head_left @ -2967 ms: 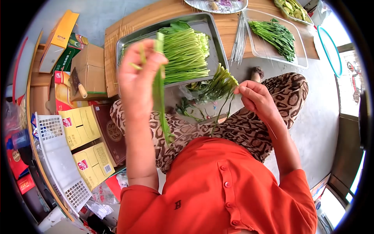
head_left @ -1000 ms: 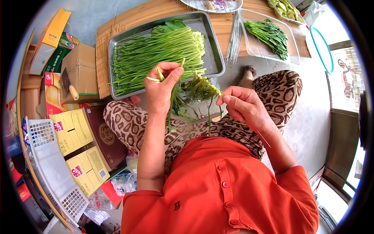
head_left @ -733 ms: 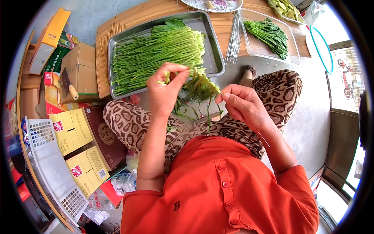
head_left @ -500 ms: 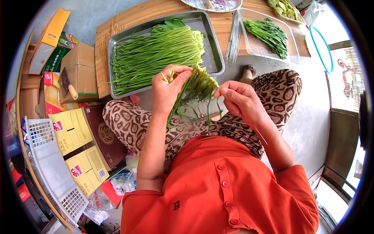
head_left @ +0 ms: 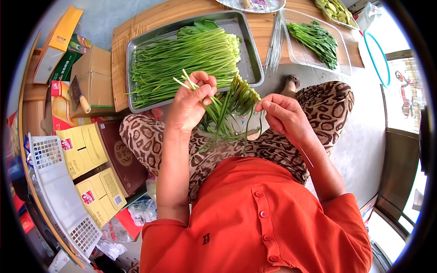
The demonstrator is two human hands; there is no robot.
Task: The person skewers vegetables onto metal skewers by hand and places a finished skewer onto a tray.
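My left hand (head_left: 191, 102) is closed round a few loose green stalks (head_left: 217, 109), whose pale ends poke out above the fingers. In a pinch, my right hand (head_left: 284, 116) grips a thin metal skewer (head_left: 306, 157) that runs back past the wrist. A row of threaded stalks (head_left: 243, 95) is on the skewer, between the two hands, with leaves hanging down over the lap. Behind my left hand, a metal tray (head_left: 256, 59) holds many green stalks (head_left: 182, 59) laid side by side.
On the wooden table (head_left: 159, 18) lie metal skewers (head_left: 276, 43) and a clear plastic box (head_left: 346, 59) with leafy greens (head_left: 318, 43). A plate (head_left: 275, 5) stands at the back. To the left are a cardboard box (head_left: 98, 77), a knife (head_left: 82, 99) and a white basket (head_left: 61, 191).
My left hand has turned and its fingers have shifted; longer stalk ends now stick out above it. The threaded row hangs a little differently, while my right hand has barely moved.
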